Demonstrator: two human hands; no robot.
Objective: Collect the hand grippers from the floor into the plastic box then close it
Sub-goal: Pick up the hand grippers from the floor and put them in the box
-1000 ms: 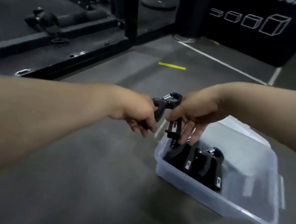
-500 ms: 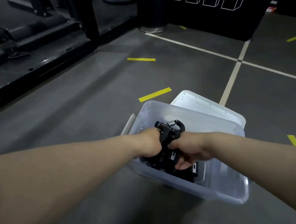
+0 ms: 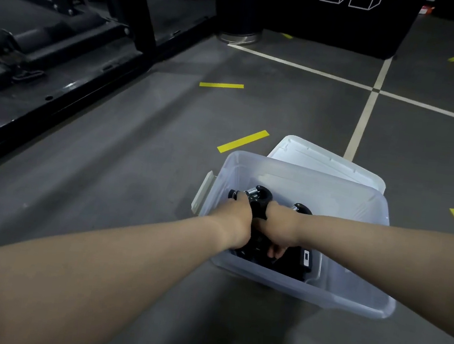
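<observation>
A clear plastic box [image 3: 347, 299] stands open on the grey floor. Both hands reach down into it. A black hand gripper [image 3: 258, 197] with a metal spring sticks up between them; my left hand [image 3: 235, 219] grips one handle and my right hand [image 3: 281, 231] grips the other. More black hand grippers [image 3: 299, 260] lie on the box bottom under my hands, partly hidden. The box's white lid [image 3: 328, 162] lies on the floor just behind the box.
A black gym machine frame [image 3: 60, 69] runs along the left side. A black banner with box outlines [image 3: 313, 10] stands at the back. Yellow tape strips [image 3: 242, 141] and white lines [image 3: 365, 118] mark the floor.
Both hands carried the hand gripper from above the box's left rim down into the box. The view swung so the box now sits straight ahead.
</observation>
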